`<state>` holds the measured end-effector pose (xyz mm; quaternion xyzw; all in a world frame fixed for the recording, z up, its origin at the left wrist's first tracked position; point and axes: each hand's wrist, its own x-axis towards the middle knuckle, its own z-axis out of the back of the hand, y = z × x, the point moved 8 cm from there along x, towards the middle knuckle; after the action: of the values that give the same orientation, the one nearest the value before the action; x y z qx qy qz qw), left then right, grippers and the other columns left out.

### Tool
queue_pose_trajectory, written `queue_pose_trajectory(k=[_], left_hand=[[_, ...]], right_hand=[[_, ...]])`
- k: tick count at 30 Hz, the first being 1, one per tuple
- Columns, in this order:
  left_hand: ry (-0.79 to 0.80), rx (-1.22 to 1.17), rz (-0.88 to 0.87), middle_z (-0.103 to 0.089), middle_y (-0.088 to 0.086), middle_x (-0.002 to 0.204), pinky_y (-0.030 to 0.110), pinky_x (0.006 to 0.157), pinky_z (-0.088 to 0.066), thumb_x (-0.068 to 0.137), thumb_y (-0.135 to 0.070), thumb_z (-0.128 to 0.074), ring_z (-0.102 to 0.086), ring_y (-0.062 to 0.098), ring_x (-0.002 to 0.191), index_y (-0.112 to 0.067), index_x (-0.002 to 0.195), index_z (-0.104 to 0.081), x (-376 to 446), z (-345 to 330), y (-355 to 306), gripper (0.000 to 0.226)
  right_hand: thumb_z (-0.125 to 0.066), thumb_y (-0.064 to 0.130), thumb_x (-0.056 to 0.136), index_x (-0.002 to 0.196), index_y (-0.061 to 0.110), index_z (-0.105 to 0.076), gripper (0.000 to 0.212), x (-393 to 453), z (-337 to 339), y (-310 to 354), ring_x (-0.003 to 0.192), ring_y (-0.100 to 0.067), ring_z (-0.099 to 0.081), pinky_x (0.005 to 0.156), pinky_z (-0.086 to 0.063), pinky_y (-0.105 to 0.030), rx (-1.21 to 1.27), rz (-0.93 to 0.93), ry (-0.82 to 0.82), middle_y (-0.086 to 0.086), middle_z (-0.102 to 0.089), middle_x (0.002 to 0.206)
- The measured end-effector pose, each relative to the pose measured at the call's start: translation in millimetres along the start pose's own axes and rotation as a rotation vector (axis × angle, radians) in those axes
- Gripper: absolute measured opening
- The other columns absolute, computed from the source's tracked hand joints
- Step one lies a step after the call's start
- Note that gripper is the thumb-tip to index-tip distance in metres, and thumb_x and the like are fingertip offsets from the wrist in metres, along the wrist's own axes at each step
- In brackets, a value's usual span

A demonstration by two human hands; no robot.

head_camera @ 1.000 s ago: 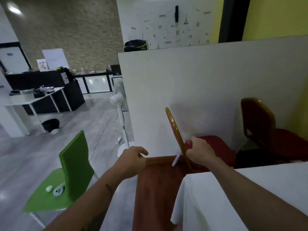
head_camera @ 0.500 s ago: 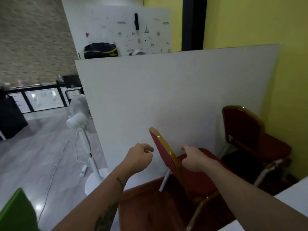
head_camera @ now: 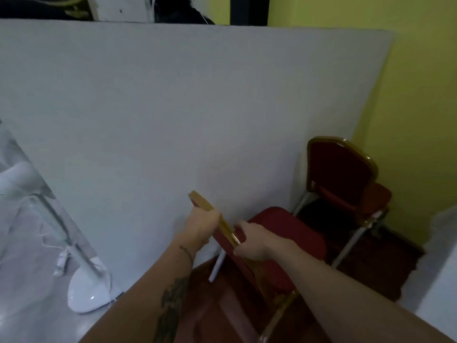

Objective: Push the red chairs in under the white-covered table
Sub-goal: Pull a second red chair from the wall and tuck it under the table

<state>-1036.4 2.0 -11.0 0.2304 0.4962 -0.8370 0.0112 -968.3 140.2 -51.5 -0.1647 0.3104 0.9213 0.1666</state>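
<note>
A red chair with a gold frame (head_camera: 286, 233) stands just in front of me, its backrest seen edge-on. My left hand (head_camera: 201, 225) grips the top of that backrest from the left. My right hand (head_camera: 252, 240) grips the same backrest lower down, from the seat side. A second red chair (head_camera: 338, 174) stands farther right against the yellow wall, untouched. A corner of the white-covered table (head_camera: 442, 276) shows at the right edge; the rest of it is out of view.
A tall white partition board (head_camera: 173, 107) rises directly behind the near chair. A white pedestal fan (head_camera: 86, 288) with its cord stands on the grey floor at left. Reddish-brown floor (head_camera: 217, 315) lies under the chairs.
My left hand, free beside the chair earlier, has closed on the backrest top. My right hand has wrapped around the backrest. The view has moved closer and tipped down.
</note>
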Motion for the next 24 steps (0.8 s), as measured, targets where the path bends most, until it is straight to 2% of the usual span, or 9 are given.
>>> queue_pose_trajectory(k=[2,4,6,8,12,15,18,21,24], left_hand=[[0.061,-0.085,0.070,-0.058,0.009,0.092,0.049,0.094,-0.057,0.093,-0.022,-0.057,-0.055,0.021,0.079,-0.011,0.094,-0.055,30.9,-14.7,6.0,0.010],[0.112,-0.130,0.110,-0.068,0.017,0.102,0.052,0.090,-0.059,0.081,-0.027,-0.063,-0.064,0.029,0.085,-0.005,0.110,-0.059,70.8,-32.2,21.8,0.037],[0.135,-0.204,0.153,-0.071,0.021,0.105,0.057,0.081,-0.062,0.065,-0.028,-0.065,-0.071,0.036,0.088,-0.001,0.125,-0.053,108.4,-50.2,43.0,0.067],[0.154,-0.287,0.170,-0.070,0.022,0.101,0.060,0.073,-0.063,0.057,-0.024,-0.066,-0.073,0.038,0.086,-0.001,0.131,-0.047,122.6,-60.0,47.9,0.080],[0.191,-0.375,0.152,-0.063,0.018,0.100,0.061,0.068,-0.063,0.064,-0.013,-0.066,-0.072,0.037,0.088,-0.014,0.141,-0.032,116.9,-53.4,21.0,0.084],[0.250,-0.374,0.188,-0.065,0.023,0.114,0.061,0.061,-0.062,0.069,-0.009,-0.064,-0.073,0.038,0.093,-0.017,0.152,-0.019,125.4,-56.6,17.4,0.095],[0.275,-0.320,0.177,-0.064,0.023,0.116,0.055,0.063,-0.063,0.074,-0.006,-0.065,-0.073,0.038,0.094,-0.017,0.149,-0.022,133.3,-55.7,16.4,0.087],[0.335,-0.261,0.155,-0.065,0.021,0.104,0.047,0.053,-0.062,0.071,-0.009,-0.066,-0.072,0.034,0.083,-0.009,0.141,-0.033,141.7,-59.0,14.4,0.077],[0.423,-0.190,0.129,-0.063,0.025,0.106,0.051,0.060,-0.062,0.084,-0.005,-0.063,-0.071,0.037,0.086,-0.011,0.140,-0.028,149.5,-65.3,6.0,0.066]], right_hand=[[-0.070,0.033,0.079,0.143,0.023,-0.047,0.069,12.3,-5.3,1.5,0.111,-0.026,-0.061,0.092,-0.054,-0.041,0.030,-0.023,0.015,-0.008,-0.060,0.128],[-0.071,0.034,0.081,0.135,0.023,-0.050,0.059,22.8,-13.0,-1.1,0.108,-0.027,-0.062,0.092,-0.054,-0.042,0.022,-0.072,0.011,-0.007,-0.062,0.122],[-0.070,0.037,0.083,0.127,0.022,-0.052,0.050,27.6,-21.1,-7.5,0.108,-0.031,-0.062,0.089,-0.052,-0.039,-0.010,-0.157,-0.020,-0.008,-0.062,0.120],[-0.067,0.037,0.084,0.119,0.023,-0.057,0.039,31.4,-23.1,-14.1,0.110,-0.034,-0.063,0.089,-0.051,-0.039,-0.051,-0.247,-0.082,-0.009,-0.064,0.119],[-0.061,0.029,0.079,0.097,0.024,-0.062,0.019,39.1,-16.2,-11.4,0.102,-0.035,-0.066,0.086,-0.053,-0.039,-0.092,-0.346,-0.112,-0.010,-0.068,0.107],[-0.060,0.024,0.078,0.104,0.018,-0.069,0.028,42.8,-9.2,-5.4,0.098,-0.035,-0.067,0.077,-0.053,-0.035,-0.103,-0.415,-0.119,-0.011,-0.069,0.104],[-0.059,0.022,0.079,0.105,0.014,-0.069,0.029,45.6,-9.3,0.0,0.097,-0.035,-0.068,0.075,-0.053,-0.035,-0.115,-0.464,-0.120,-0.011,-0.069,0.103],[-0.060,0.022,0.082,0.108,0.013,-0.068,0.028,47.5,-10.6,2.0,0.096,-0.034,-0.067,0.078,-0.055,-0.037,-0.109,-0.502,-0.130,-0.011,-0.067,0.102],[-0.062,0.022,0.084,0.107,0.013,-0.066,0.025,49.4,-11.7,2.6,0.092,-0.032,-0.066,0.079,-0.057,-0.039,-0.074,-0.531,-0.143,-0.010,-0.065,0.099]])
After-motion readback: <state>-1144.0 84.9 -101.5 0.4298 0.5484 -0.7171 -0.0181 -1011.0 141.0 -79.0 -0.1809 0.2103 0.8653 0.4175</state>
